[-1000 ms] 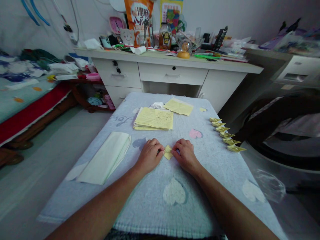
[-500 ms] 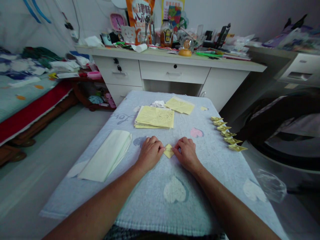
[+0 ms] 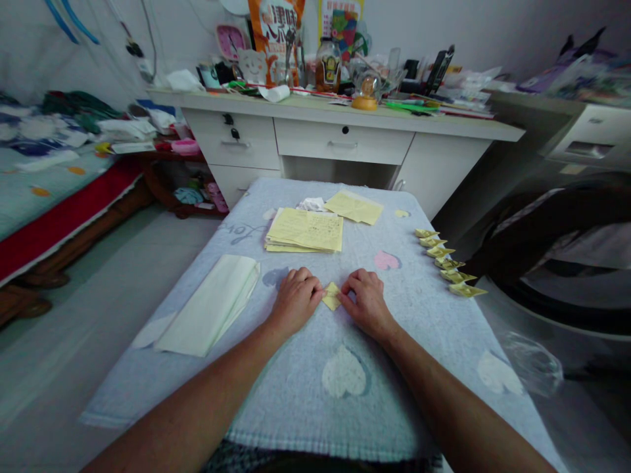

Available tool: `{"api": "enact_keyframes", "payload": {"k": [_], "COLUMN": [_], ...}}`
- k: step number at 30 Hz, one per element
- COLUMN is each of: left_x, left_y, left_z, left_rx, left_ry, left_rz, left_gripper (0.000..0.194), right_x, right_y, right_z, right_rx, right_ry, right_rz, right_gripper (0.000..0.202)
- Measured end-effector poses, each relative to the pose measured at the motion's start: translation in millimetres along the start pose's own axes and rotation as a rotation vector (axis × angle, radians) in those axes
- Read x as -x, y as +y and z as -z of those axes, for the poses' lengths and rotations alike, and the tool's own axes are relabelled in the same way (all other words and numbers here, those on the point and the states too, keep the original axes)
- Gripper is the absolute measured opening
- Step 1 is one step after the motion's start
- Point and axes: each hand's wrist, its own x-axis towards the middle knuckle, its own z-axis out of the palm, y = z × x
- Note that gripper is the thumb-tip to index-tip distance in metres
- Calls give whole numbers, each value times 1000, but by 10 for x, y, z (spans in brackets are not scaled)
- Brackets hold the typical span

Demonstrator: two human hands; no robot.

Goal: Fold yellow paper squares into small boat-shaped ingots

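Observation:
A small folded piece of yellow paper (image 3: 332,297), diamond-shaped, lies between my two hands over the cloth-covered table. My left hand (image 3: 298,295) pinches its left corner with thumb and fingers. At the right corner, my right hand (image 3: 365,297) grips it the same way. Beyond my hands sits a stack of yellow sheets (image 3: 304,230) with writing on it, and behind that another yellow sheet (image 3: 353,207). Several folded yellow paper boats (image 3: 449,264) stand in a row along the table's right edge.
The table (image 3: 290,407) has a pale blue cloth. A folded pale green paper (image 3: 211,305) lies at its left, and crumpled white paper (image 3: 311,204) near the back. Behind stands a cluttered white desk (image 3: 345,141); a washing machine (image 3: 586,141) is at the right.
Almost nothing differs. Both hands still hold the small yellow paper, and the whole view has shifted very slightly.

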Motion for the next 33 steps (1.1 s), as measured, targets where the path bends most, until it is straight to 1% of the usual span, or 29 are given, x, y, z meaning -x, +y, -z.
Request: {"api": "enact_keyframes", "payload": {"k": [3,7,13,17,21,24,26,29,33], "left_x": [4,2,-21,-53,-85,-98,-100,-95,-90], "left_y": [-32,-68,-69,-99,-107,-80,-65,-64,-74], "left_z": [-1,11,41,76,96,90,79,59,42], "left_rx": [23,61,78,170,273,291,284,261,232], "left_ry": [-7,-33,-34,-27,9,31,24,-3,-18], "left_rz": [-22,-46,-25,12,46,53,48,36,53], "left_gripper": [9,8,7,10,14,18,18,15,6], "right_x": [1,-9,-23,-35,-41,-44,-48,-57,-62], "right_y": [8,1,-13,-6,-16,-35,-47,-62,-79], "right_z": [4,1,-9,-18,-15,-7,-3,0,3], "right_rx": [-5,-7,17,39,56,74,91,110,126], "right_ry": [-18,-20,-28,-31,-46,-50,-59,-73,-80], "right_rz": [7,-19,-44,-38,-48,-56,-68,-88,-103], "right_gripper": [7,9,14,17,17,17,18,18,20]}}
